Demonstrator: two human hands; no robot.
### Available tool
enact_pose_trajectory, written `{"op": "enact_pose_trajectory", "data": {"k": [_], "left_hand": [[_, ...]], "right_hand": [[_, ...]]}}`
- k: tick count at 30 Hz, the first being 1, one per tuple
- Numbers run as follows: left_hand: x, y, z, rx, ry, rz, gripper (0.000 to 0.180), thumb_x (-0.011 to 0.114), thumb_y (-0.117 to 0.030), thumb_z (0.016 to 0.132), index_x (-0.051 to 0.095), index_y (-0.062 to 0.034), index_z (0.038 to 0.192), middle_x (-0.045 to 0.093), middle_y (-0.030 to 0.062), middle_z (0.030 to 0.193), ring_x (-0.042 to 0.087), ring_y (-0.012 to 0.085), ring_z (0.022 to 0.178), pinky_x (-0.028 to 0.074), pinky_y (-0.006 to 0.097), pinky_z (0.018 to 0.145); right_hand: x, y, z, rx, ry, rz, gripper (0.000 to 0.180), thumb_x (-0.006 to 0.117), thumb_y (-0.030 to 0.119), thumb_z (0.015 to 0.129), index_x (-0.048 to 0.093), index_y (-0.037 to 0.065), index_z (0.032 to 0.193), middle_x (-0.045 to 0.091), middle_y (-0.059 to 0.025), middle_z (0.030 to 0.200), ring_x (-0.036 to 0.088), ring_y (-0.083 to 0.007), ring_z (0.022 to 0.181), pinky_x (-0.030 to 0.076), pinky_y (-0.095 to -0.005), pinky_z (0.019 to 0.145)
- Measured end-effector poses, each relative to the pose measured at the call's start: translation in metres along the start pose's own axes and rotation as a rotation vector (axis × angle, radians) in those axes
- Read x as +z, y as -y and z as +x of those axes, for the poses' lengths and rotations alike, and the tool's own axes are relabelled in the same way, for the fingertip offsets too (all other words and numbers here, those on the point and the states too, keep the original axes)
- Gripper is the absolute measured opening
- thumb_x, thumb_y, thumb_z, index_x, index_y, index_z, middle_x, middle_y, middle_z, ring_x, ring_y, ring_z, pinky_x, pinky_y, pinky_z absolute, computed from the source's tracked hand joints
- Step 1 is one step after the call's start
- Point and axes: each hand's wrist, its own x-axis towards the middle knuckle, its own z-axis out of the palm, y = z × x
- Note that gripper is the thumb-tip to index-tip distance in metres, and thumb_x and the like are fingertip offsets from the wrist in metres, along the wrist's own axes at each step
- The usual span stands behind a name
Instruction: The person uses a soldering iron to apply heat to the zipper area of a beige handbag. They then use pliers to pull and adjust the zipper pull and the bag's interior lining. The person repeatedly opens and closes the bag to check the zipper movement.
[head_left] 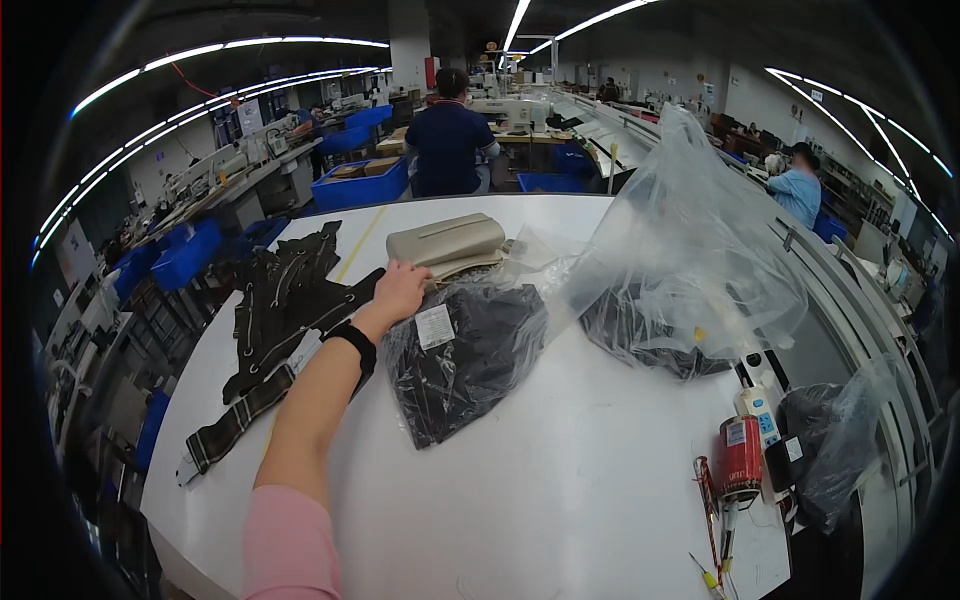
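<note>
Lying behind the black bundle (468, 350), the tan pouch (447, 240) is reached by the half-curled left hand (400, 289); any grip cannot be told. No right hand is seen. The bundle is bagged; the dark cloth (272, 318) left of it is not.

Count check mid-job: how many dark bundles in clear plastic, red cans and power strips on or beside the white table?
Dark bundles: 3 (by the left hand, at the large clear bag, right of the power strip)
Red can: 1
Power strip: 1
Total: 5
</note>
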Motion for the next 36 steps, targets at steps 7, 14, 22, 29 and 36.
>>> {"op": "enact_pose_trajectory", "data": {"k": [7,14,22,29,36], "left_hand": [[0.014,-0.03,0.049,0.444,-0.021,0.299,0.033,0.056,-0.007,0.078,0.06,-0.0188,0.109,0.054,0.0091,0.094,0.052,0.0276,0.097,0.047,0.038,0.078],[0.027,-0.016,0.058,0.482,-0.096,0.642,0.034,0.052,-0.011,0.08,0.049,-0.0059,0.114,0.056,0.0087,0.091,0.06,0.0235,0.085,0.051,0.034,0.069],[0.036,-0.012,0.056,0.366,-0.072,0.701,0.027,0.054,-0.013,0.08,0.053,-0.0045,0.105,0.056,0.0081,0.092,0.059,0.0229,0.088,0.05,0.033,0.07],[0.044,-0.009,0.054,0.455,-0.356,0.725,0.026,0.053,-0.015,0.079,0.055,-0.0052,0.103,0.053,0.0063,0.095,0.052,0.0214,0.098,0.047,0.032,0.076],[0.057,-0.003,0.072,0.331,-0.248,0.627,0.015,0.054,-0.013,0.078,0.059,-0.0045,0.09,0.058,0.0091,0.089,0.059,0.0236,0.088,0.053,0.033,0.067]], "right_hand": [[-0.004,-0.008,0.016,0.041,0.035,-0.047,0.007,0.059,0.001,0.072,0.056,0.003,0.078,0.048,-0.0047,0.06,0.04,-0.0105,0.052,0.037,-0.0243,0.048],[-0.004,-0.002,0.016,-0.042,0.05,-0.038,0.007,0.059,0.0,0.072,0.055,0.004,0.077,0.045,-0.0063,0.059,0.037,-0.0128,0.05,0.035,-0.0262,0.046],[-0.003,-0.001,0.017,-0.011,0.06,-0.088,0.007,0.058,0.0,0.073,0.053,0.003,0.076,0.044,-0.0067,0.058,0.037,-0.0136,0.049,0.035,-0.0257,0.046],[-0.003,-0.001,0.018,-0.029,0.052,-0.073,0.006,0.058,-0.001,0.074,0.053,0.002,0.076,0.045,-0.0069,0.059,0.037,-0.0121,0.05,0.035,-0.0249,0.047],[-0.002,-0.001,0.015,-0.003,0.022,-0.109,0.008,0.06,-0.002,0.073,0.053,0.001,0.076,0.045,-0.0058,0.059,0.038,-0.0114,0.051,0.035,-0.0244,0.048]]}}
